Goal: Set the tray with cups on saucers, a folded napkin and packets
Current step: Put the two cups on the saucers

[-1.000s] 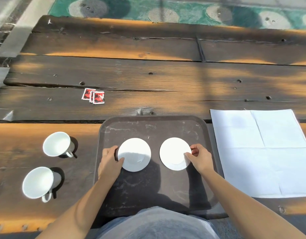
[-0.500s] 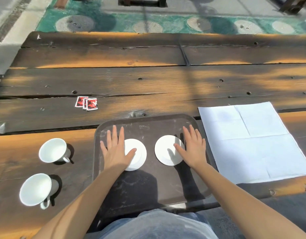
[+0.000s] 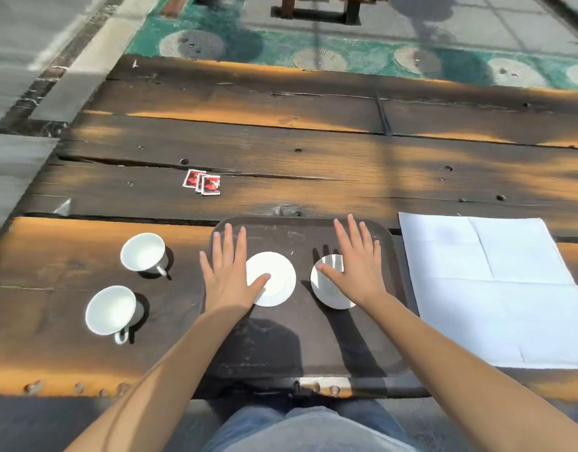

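Closest in, blue jeans (image 3: 300, 429) just under the near edge of the old dark wooden plank table (image 3: 281, 151). On that near edge, a flat dark brown tray (image 3: 281, 347) with rounded corners. Two bare arms reaching over it.

In the middle of the tray, side by side and a little apart, two small round white plates: the left saucer (image 3: 277, 275) and the right saucer (image 3: 326, 291).

Left hand (image 3: 229, 275) flat over the left side of the tray, fingers straight and spread wide, holding nothing, thumb across the left saucer. Right hand (image 3: 356, 272) flat over the right saucer, fingers straight and spread wide too, holding nothing, hiding the right part of that saucer. Dark hand shadow on the tray just left of the right hand. Hard to tell whether the palms touch or only float above.

Off the tray, toward the left edge of the table, two cups standing mouth up: the near white cup with a handle (image 3: 110, 309), and just behind it the far white cup with a handle (image 3: 143, 252).

Just beside the tray's right edge, a big white paper napkin (image 3: 496, 288) spread out flat, fold lines showing, reaching toward the table's right edge.

Farther back, past the tray's far left corner and well apart from it, small red and white packets (image 3: 202, 183) in a little overlapping row.

Past the far edge of the table, a green mat with pale round spots (image 3: 248, 44) on the ground.
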